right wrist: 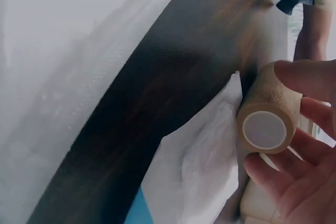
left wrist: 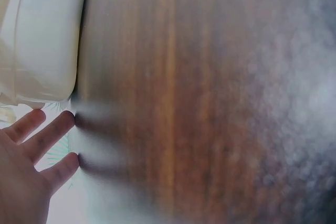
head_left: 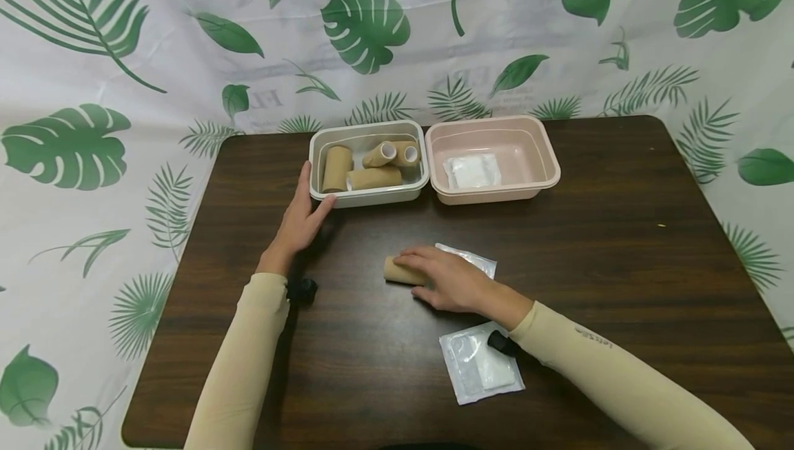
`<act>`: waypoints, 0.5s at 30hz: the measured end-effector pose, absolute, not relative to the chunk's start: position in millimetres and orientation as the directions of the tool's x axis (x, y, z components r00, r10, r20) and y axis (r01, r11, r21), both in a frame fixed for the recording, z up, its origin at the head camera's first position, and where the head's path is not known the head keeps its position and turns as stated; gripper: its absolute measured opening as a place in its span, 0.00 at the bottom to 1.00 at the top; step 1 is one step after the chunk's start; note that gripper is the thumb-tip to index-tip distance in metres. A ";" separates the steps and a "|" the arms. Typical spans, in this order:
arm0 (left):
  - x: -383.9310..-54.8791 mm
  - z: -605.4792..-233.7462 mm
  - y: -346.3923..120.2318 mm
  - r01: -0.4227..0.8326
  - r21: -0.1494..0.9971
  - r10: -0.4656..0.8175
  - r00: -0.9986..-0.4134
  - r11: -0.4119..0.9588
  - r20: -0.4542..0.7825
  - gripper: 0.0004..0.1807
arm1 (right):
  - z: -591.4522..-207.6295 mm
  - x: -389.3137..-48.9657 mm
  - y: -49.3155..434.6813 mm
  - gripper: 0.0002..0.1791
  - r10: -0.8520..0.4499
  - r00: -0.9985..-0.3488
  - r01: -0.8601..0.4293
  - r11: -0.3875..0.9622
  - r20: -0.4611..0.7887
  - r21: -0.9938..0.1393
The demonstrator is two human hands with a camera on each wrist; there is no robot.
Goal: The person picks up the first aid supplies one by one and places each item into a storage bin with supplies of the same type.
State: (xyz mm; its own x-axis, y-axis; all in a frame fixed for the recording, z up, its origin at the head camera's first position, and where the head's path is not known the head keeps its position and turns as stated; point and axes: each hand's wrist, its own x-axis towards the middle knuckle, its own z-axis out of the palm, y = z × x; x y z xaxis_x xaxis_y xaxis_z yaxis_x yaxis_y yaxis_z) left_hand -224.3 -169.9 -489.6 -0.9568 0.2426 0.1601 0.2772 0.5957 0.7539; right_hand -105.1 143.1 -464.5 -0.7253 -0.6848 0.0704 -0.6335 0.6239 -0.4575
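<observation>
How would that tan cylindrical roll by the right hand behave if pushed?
The tan cylindrical roll would likely roll, lying on its curved side. Its matte, textured surface suggests little slipping. Its round, uncrushed end suggests firmness.

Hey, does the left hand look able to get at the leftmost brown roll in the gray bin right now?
Probably yes: the left hand is at the near left corner of the gray bin, which is open on top, and nothing lies over the leftmost brown roll.

right sleeve: "Letsslim"; leaf-print backdrop: faint "FL"
</observation>
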 end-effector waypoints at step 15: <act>-223.9 -489.0 -168.9 0.261 0.747 0.231 -0.962 0.612 0.147 0.46 | -472.4 -106.8 143.9 0.30 -0.667 -0.735 -0.628 0.602 0.121 -0.493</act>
